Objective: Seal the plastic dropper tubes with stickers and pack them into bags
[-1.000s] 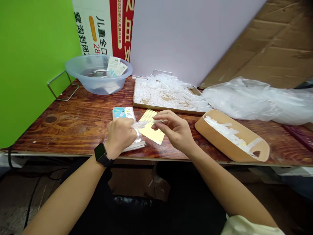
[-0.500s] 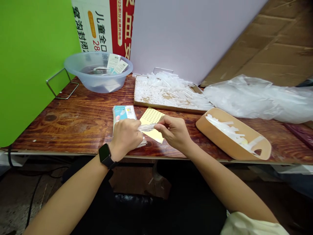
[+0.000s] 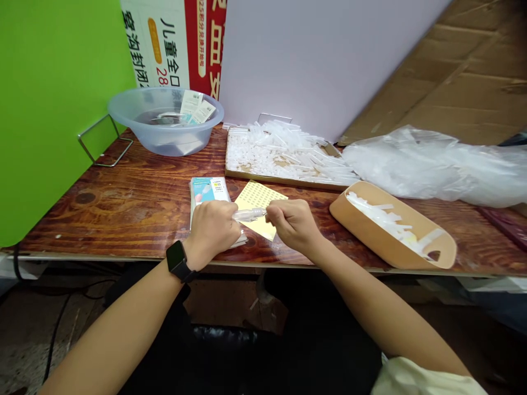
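My left hand [image 3: 217, 224], with a black watch on its wrist, is closed around a slim, clear, pen-like plastic tube [image 3: 249, 214]. The tube lies level and points to the right, with a narrow tip at that end. Right at this tip, my right hand [image 3: 294, 222] has its fingers curled shut; what they grip is hidden. Beneath the tube lies a yellow sheet [image 3: 265, 227] with rows of small round dots. Under and behind my left hand is a stack of blue and white printed packets [image 3: 209, 190], partly covered by the hand.
Behind the sheet, a shallow cardboard tray [image 3: 280, 176] holds a heap of small white and clear plastic parts. To the right stand a tan bin [image 3: 370, 241] of white strips and a clear plastic bag [image 3: 415, 159]. A translucent blue basin [image 3: 164, 134] with packets stands back left.
My right hand has shifted slightly right, and its fingers have curled in more tightly. The tube's narrow tip now shows between the hands. My left hand has stayed in place.
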